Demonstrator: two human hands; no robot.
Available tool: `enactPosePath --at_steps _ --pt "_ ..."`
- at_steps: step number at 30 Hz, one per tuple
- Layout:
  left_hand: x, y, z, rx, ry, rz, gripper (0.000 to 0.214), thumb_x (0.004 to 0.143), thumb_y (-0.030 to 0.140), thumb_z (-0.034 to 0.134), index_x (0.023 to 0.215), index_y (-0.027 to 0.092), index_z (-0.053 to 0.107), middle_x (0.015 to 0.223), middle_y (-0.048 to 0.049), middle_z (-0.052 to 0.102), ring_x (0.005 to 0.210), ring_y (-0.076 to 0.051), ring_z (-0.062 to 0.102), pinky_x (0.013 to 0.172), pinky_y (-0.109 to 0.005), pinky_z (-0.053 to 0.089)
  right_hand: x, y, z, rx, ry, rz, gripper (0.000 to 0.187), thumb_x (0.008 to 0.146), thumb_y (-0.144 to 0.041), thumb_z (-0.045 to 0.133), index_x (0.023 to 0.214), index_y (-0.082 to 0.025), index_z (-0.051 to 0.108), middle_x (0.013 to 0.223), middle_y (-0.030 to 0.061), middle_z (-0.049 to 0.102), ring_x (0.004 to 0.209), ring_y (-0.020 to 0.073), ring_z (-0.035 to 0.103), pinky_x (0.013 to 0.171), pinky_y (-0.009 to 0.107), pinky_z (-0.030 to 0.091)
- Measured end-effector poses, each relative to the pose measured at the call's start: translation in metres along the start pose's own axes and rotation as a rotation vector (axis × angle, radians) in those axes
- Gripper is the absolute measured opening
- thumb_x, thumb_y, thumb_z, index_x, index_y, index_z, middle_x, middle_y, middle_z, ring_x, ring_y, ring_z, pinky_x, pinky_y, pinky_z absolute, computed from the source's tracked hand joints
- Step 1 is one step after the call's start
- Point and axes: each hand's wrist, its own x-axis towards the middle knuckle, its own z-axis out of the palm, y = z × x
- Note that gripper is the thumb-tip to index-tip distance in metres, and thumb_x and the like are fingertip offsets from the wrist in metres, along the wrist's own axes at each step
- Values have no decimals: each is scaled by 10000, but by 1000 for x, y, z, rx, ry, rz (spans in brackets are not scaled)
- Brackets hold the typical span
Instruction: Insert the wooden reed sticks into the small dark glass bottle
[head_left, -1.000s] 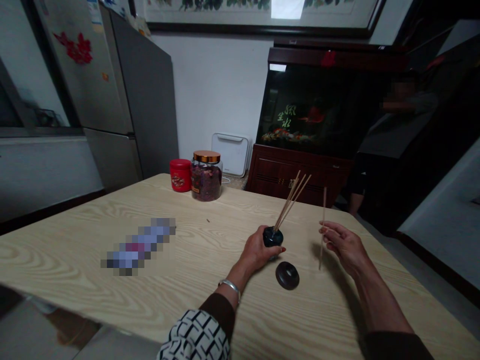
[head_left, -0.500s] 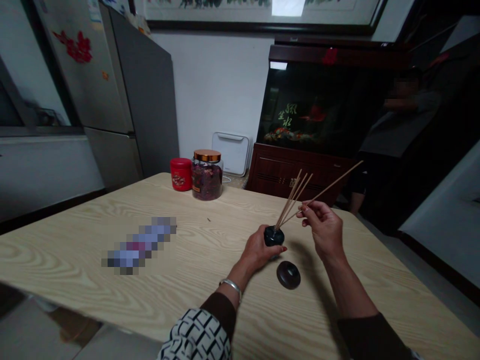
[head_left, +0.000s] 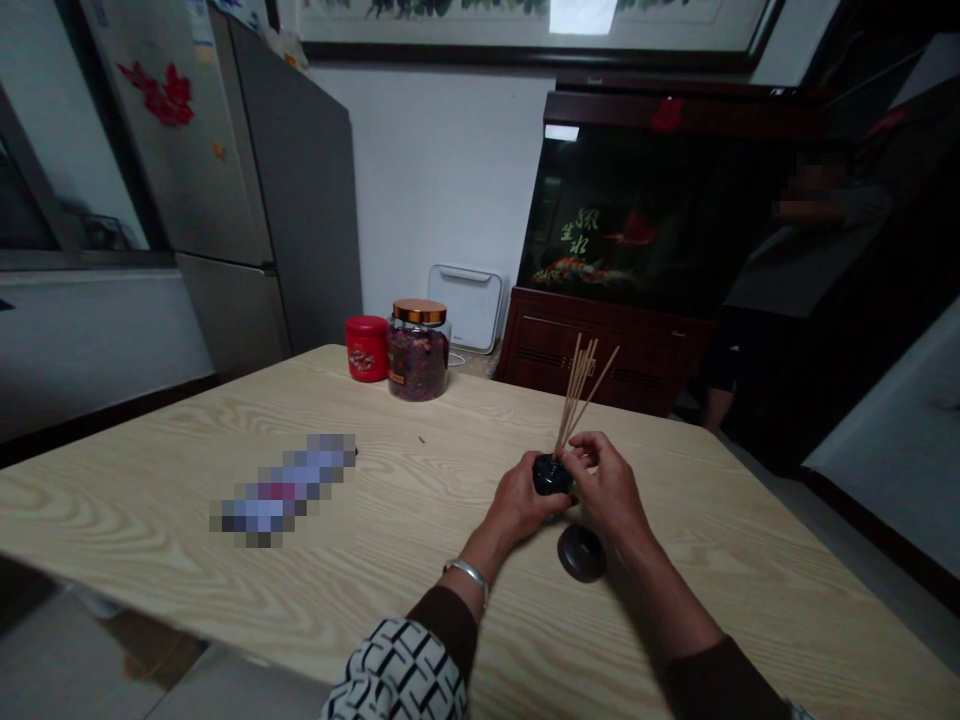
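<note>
bottle [head_left: 552, 475], dark and glossy, holds thin tan sticks [head_left: 572, 400] fanning upward.

A pale table [head_left: 420, 560] extends under the left hand [head_left: 517, 500]. Well beyond it is a white wall [head_left: 442, 160], with a grey fridge [head_left: 300, 180] to the left. Past the right hand [head_left: 611, 492], a dark red cabinet [head_left: 630, 340] bears a tank [head_left: 570, 190]; high above hangs a picture [head_left: 675, 35], glare on it. Grey floor [head_left: 247, 688] shows, dimly lit, low left of both hands.
</note>
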Motion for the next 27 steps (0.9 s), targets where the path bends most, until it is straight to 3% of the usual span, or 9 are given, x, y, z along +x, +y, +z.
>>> enactPosePath --at_steps 2,4,7,9,18,23,27 --pt "0 -2 1 -15 -1 11 799 608 391 837 1304 176 508 1167 -98 652 1048 -265 612 932 -374 472 -5 11 2 -24 8 47 505 738 -490 710 1132 -216 555 1003 58 652 860 211 617 741 336 488" --pt "0 -4 2 -23 16 41 1029 546 342 859 1434 152 376 1350 -152 539 1222 -312 517 1051 -424 403 -7 20 3 -15 -97 72 603 680 -483 756 1178 -212 550 1114 81 633 942 225 613 774 344 491" --pt "0 -9 0 12 10 64 1233 500 241 839 1530 115 173 1494 -206 361 1375 -360 344 1149 -477 291 -5 26 3 36 -345 54 501 686 -448 757 1101 -205 617 1063 62 667 947 222 624 827 349 482" --pt "-1 -11 -3 43 -14 57 1214 520 196 793 1540 105 141 1512 -215 329 1396 -372 303 1165 -492 264 0 26 4 53 -405 44 456 686 -444 761 1055 -203 642 977 41 692 909 220 634 827 348 477" --pt "-4 -6 -8 85 -19 -11 1058 618 142 656 1534 45 136 1557 -234 255 1455 -345 223 1213 -447 206 54 51 26 -96 -188 99 470 636 -479 765 1000 -195 676 878 40 706 834 227 645 773 341 471" --pt "-1 -13 -8 81 3 -12 923 670 129 611 1511 75 233 1498 -204 377 1385 -308 355 1181 -430 273 81 62 37 -96 -150 119 446 633 -482 759 968 -203 668 876 46 695 825 232 637 777 350 467" --pt "2 -20 -7 48 84 9 744 732 128 570 1445 87 360 1333 -171 540 1184 -248 539 1059 -372 405 66 67 34 -81 -78 136 673 606 -528 755 1150 -156 617 977 82 662 827 223 624 781 348 475"
